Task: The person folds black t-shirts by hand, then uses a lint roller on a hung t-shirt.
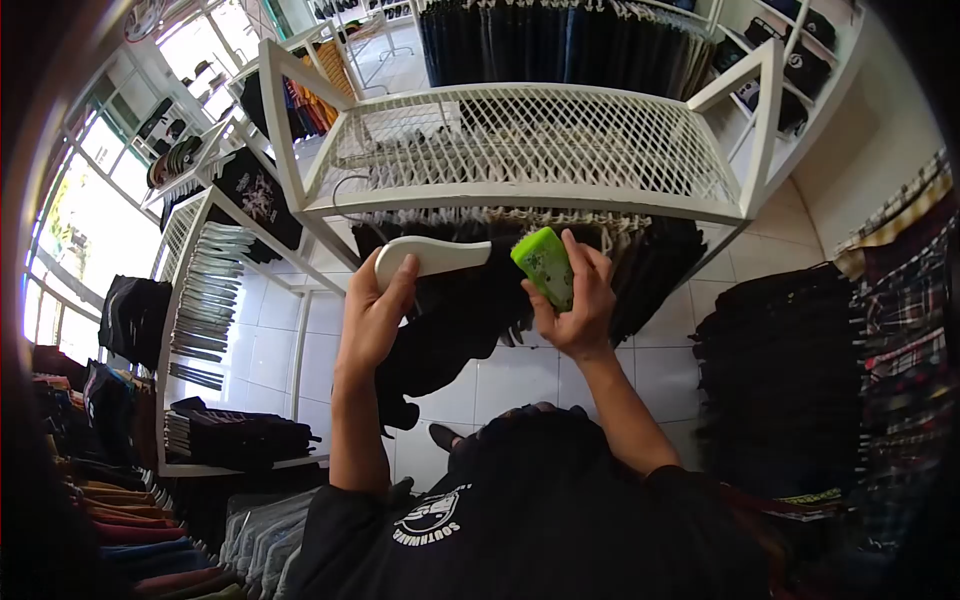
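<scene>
My left hand (376,308) is closed round one end of a white hanger (430,255), whose wire hook curves up in front of the rack. Black cloth (445,335) hangs down below the hanger, between my hands. In my right hand (583,305) is a green patterned brush (545,268), gripped between thumb and fingers, its bristle side towards the hanger. The brush and the hanger are a little apart. Just beyond both hands stands a white rack with a mesh shelf (540,140).
Dark clothes hang under the mesh shelf and on a rail (560,45) behind it. A white rack of hangers (205,290) stands at the left. Piled black clothes (775,380) and plaid shirts (910,340) are at the right. Tiled floor (500,385) shows below my hands.
</scene>
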Available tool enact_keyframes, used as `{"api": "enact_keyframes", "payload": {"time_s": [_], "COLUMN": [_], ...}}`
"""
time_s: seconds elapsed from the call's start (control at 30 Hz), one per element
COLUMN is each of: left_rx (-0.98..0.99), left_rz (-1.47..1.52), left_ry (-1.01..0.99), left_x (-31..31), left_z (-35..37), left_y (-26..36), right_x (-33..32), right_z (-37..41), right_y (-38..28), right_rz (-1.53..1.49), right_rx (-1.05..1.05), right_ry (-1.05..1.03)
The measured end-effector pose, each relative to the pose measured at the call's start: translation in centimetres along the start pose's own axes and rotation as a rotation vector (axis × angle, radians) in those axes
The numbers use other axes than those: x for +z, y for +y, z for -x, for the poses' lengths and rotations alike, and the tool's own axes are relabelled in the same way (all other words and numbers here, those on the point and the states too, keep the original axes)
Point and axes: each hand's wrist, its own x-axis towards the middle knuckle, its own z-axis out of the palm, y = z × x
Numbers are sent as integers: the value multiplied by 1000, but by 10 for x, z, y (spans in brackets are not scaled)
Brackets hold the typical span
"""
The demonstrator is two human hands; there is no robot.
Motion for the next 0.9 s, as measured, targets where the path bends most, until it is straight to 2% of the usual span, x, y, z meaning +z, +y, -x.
{"api": "enact_keyframes", "payload": {"time_s": [0.03,0.1,0.17,0.23,0.3,0.33,0.43,0.5,0.57,0.63,0.67,0.77,0.83,0.87,0.9], "left_rx": [5,86,86,40,60,57,68,95,144,134,152,162,177,181,171], "left_rz": [5,8,-18,26,43,56,48,25,-14,-4,-6,-30,-127,-161,-207], "left_ry": [-3,24,46,0,-58,-92,-155,-156,-126,-164,-158,-152,-166,-161,-146], "left_x": [9,27,36,45,58,66,87,97,101,104,107,114,120,122,123], "left_z": [-3,-10,-15,-22,-27,-30,-35,-39,-39,-38,-36,-33,-28,-25,-23], "left_y": [3,7,8,10,10,12,15,15,16,12,12,11,13,15,14], "right_x": [-7,-30,-49,-72,-83,-86,-80,-88,-98,-113,-122,-132,-131,-131,-129], "right_z": [-3,-12,-2,-8,-14,-15,-4,-5,-1,-6,-16,-53,-77,-89,-98], "right_y": [15,58,111,113,83,69,64,92,157,204,212,231,250,259,273], "right_rz": [6,224,283,294,254,247,174,266,387,462,468,434,518,513,563], "right_rx": [-4,106,388,307,263,173,-1,135,381,522,519,423,558,556,577], "right_ry": [2,226,320,406,332,257,77,189,317,320,325,225,38,42,-40]}}
